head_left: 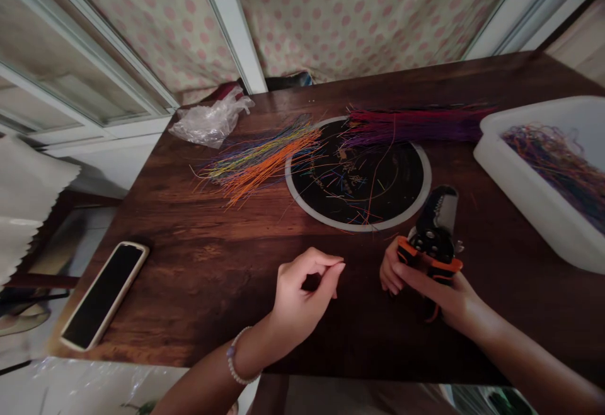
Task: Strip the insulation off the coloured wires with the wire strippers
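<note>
Above the table's front part, my left hand (307, 292) is pinched, thumb against forefinger. Whatever may sit between those fingertips is too small to make out. My right hand (425, 283) is wrapped round the orange and black handles of a wire stripper (432, 238), its jaws pointing up and away from me. Beyond both hands lies a round black mat (397, 182) with a pale rim, strewn with short wire bits. Across its left edge spreads a bundle of orange, yellow and blue wires (265, 157). A red and purple wire bundle (416, 124) lies along its far edge.
On the right stands a white plastic tub (524, 201) with tangled wires (558, 160) inside. A phone (104, 298) lies at the table's left edge. Crumpled clear plastic (212, 119) rests at the back left. A polka-dot curtain (359, 18) hangs behind the dark wooden table (189, 289).
</note>
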`<action>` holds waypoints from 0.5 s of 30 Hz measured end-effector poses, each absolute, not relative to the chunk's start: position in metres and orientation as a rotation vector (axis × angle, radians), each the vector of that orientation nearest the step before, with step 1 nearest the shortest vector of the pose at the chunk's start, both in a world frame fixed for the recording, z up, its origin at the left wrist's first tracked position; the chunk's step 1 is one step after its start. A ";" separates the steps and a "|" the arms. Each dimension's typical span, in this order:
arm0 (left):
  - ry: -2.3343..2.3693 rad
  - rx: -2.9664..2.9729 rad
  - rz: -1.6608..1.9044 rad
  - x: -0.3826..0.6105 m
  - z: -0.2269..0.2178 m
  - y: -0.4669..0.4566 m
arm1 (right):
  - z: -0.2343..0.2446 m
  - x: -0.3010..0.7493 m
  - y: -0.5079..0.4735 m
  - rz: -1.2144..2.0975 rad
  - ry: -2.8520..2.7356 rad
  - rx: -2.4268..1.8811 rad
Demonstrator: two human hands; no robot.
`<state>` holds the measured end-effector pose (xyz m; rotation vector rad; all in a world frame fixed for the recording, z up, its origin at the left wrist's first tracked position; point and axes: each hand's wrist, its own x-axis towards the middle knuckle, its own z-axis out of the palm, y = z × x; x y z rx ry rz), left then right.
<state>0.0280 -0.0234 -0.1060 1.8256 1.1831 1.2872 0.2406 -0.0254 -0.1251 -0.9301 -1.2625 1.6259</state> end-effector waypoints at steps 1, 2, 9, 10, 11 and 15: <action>1.178 1.850 1.289 0.028 -0.106 -0.024 | -0.123 0.240 -0.025 1.599 -1.301 -0.949; 1.175 1.884 1.291 0.028 -0.107 -0.024 | -0.121 0.239 -0.025 1.563 -1.340 -0.992; 1.002 2.187 1.233 0.032 -0.110 -0.025 | -0.113 0.227 -0.034 1.326 -1.512 -1.169; 0.987 2.208 1.218 0.032 -0.110 -0.025 | -0.114 0.226 -0.034 1.317 -1.516 -1.167; 0.975 2.224 1.205 0.032 -0.111 -0.025 | -0.115 0.225 -0.034 1.314 -1.517 -1.160; 0.957 2.250 1.172 0.033 -0.113 -0.026 | -0.116 0.224 -0.034 1.318 -1.529 -1.147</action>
